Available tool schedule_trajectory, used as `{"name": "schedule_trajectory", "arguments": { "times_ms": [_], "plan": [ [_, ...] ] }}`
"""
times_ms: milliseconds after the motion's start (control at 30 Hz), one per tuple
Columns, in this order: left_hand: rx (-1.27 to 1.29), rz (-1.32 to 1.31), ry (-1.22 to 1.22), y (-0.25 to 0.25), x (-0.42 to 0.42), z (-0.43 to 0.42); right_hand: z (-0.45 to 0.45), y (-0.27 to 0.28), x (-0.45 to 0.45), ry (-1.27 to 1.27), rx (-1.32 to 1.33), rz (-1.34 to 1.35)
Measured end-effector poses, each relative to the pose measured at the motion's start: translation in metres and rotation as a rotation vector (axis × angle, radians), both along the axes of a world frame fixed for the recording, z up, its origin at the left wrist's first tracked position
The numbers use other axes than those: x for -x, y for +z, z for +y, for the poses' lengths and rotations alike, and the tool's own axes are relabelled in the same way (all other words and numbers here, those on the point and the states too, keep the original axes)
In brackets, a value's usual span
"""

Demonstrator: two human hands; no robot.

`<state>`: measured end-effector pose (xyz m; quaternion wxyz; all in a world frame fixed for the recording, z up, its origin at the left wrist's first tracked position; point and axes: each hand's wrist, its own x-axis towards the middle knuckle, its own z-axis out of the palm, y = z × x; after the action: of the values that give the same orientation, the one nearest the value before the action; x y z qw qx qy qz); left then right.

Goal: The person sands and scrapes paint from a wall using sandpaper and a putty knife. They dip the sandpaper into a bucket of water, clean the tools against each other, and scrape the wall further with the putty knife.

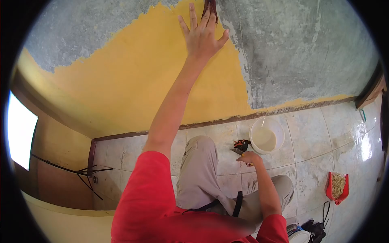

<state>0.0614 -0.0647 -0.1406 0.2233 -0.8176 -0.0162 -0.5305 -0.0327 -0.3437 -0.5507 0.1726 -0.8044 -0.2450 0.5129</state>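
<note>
High on the wall, my left hand point(201, 38) is raised with its fingers spread and touching the surface. Two of its fingers lie over a dark reddish-brown thing point(209, 9) at the top edge, whose kind I cannot make out. Yellow paint point(154, 73) covers the middle of the wall, with bare grey areas point(291, 52) to both sides. Down by the floor my right hand point(250, 158) is closed round a putty knife point(237, 151), its blade pointing left. Close to the blade are a black and orange item point(242, 143) and a translucent bucket point(279, 131) holding whitish liquid.
A red dustpan point(330, 192) full of pale debris lies on the tiled floor at right. A white tub point(299, 235) and a black bag point(315, 231) stand at the lower right. A black tripod stand point(83, 172) is at left.
</note>
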Motion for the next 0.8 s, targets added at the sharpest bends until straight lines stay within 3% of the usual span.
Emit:
{"name": "schedule_trajectory", "arguments": {
  "times_ms": [67, 233, 433, 567, 633, 700, 800],
  "plan": [
    [0.032, 0.028, -0.030, -0.019, 0.010, -0.004, -0.002, 0.002, 0.001, -0.057, 0.004, 0.015],
    [-0.005, 0.090, -0.076, -0.011, 0.005, 0.003, -0.003, -0.002, 0.003, -0.012, 0.043, -0.014],
    [0.062, -0.025, -0.140, -0.020, -0.002, -0.007, 0.003, -0.017, 0.014, 0.019, 0.065, -0.006],
    [0.075, 0.066, -0.194, -0.028, -0.001, -0.010, 0.016, -0.024, 0.011, 0.070, 0.080, 0.048],
    [0.054, 0.065, -0.238, -0.008, -0.010, -0.013, 0.018, -0.020, 0.008, 0.043, 0.071, 0.034],
    [-0.010, -0.002, -0.103, 0.022, -0.018, -0.015, 0.023, -0.017, 0.005, 0.062, 0.085, 0.047],
    [0.013, 0.126, -0.171, -0.009, -0.013, -0.017, 0.022, -0.014, 0.004, 0.029, 0.072, 0.039]
  ]
}}
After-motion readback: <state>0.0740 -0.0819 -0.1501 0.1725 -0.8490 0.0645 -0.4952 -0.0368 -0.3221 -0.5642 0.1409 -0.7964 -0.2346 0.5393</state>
